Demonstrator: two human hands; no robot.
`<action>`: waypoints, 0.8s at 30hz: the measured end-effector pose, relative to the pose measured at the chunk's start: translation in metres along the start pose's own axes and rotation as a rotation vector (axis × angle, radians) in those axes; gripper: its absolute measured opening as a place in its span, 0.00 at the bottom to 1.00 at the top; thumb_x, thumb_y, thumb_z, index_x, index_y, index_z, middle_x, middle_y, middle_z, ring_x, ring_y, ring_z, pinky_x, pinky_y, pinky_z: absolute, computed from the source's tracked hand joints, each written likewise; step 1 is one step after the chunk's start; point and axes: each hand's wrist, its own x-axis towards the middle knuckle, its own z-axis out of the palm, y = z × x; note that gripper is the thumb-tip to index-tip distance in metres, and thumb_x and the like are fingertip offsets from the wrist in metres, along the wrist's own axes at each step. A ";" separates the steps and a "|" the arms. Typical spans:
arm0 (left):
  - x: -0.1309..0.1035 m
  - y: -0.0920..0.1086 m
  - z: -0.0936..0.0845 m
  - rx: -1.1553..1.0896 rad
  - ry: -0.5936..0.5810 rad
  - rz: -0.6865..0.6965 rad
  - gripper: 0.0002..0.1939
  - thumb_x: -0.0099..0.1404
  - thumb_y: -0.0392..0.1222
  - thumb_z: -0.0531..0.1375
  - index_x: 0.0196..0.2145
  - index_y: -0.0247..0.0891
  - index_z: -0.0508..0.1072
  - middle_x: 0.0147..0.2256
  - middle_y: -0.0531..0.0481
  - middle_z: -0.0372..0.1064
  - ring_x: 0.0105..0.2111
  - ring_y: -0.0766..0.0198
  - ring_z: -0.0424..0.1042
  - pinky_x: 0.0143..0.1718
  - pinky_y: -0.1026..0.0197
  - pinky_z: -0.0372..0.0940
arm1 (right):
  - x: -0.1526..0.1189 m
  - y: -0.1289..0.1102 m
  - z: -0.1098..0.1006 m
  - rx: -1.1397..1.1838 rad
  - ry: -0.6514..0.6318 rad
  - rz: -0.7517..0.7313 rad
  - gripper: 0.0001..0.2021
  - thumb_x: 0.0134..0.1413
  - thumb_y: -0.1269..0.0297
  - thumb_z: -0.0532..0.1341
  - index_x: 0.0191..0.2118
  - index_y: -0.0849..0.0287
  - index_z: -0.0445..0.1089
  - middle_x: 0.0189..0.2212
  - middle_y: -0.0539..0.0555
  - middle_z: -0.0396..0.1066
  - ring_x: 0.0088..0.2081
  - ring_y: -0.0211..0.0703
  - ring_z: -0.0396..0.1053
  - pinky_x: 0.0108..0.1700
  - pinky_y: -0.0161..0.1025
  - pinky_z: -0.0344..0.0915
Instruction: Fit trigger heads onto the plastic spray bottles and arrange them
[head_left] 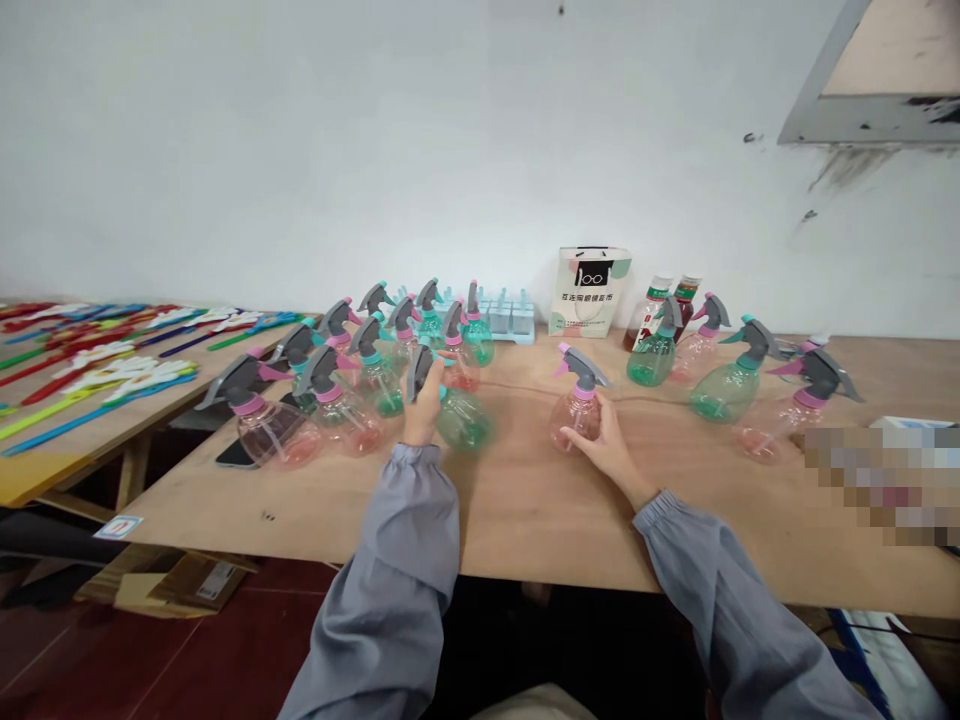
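My left hand [424, 402] is closed around the grey trigger head of a green spray bottle [466, 418], whose clear body tilts to the right and looks blurred. A pink spray bottle [574, 415] is in my right hand [607, 440], fingers wrapped about its body, with its pink nozzle pointing left. To the left of my left hand stand several pink and green spray bottles [351, 415] in a cluster. Another small group, including a green spray bottle [724, 385] and a pink spray bottle [776, 425], stands to the right of my right hand.
A paper bag [589, 292] leans near the wall beside labelled drink bottles [646, 315]. Behind the left cluster sits a light-blue rack [517, 320]. A dark phone [237, 455] lies at left. Colourful strips [112, 375] cover the neighbouring table. A blurred-out patch [892, 480] hides something at right.
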 end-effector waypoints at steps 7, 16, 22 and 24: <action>0.018 -0.011 -0.034 0.362 0.148 0.221 0.15 0.57 0.50 0.64 0.23 0.36 0.72 0.20 0.57 0.58 0.24 0.69 0.60 0.27 0.64 0.57 | 0.000 -0.001 0.000 0.012 0.001 0.010 0.42 0.47 0.45 0.70 0.63 0.56 0.55 0.62 0.65 0.61 0.64 0.60 0.60 0.66 0.61 0.57; 0.034 -0.043 -0.034 0.494 0.143 0.193 0.16 0.56 0.53 0.64 0.31 0.35 0.77 0.28 0.50 0.74 0.31 0.60 0.73 0.41 0.58 0.65 | 0.000 -0.001 0.000 0.004 -0.006 0.007 0.42 0.47 0.45 0.69 0.64 0.57 0.55 0.62 0.65 0.60 0.64 0.60 0.60 0.66 0.60 0.57; 0.022 -0.036 -0.036 0.387 0.301 0.405 0.36 0.54 0.55 0.67 0.56 0.36 0.65 0.52 0.40 0.70 0.51 0.52 0.71 0.56 0.51 0.62 | 0.001 -0.003 0.000 0.003 -0.001 0.011 0.42 0.46 0.44 0.69 0.63 0.57 0.55 0.61 0.65 0.61 0.64 0.61 0.60 0.66 0.62 0.56; 0.005 -0.028 -0.031 0.364 0.436 0.533 0.42 0.55 0.59 0.66 0.60 0.40 0.57 0.61 0.36 0.58 0.61 0.47 0.62 0.60 0.46 0.58 | 0.000 -0.004 0.000 -0.005 0.004 0.002 0.42 0.47 0.44 0.69 0.63 0.57 0.55 0.60 0.65 0.60 0.63 0.61 0.60 0.66 0.62 0.56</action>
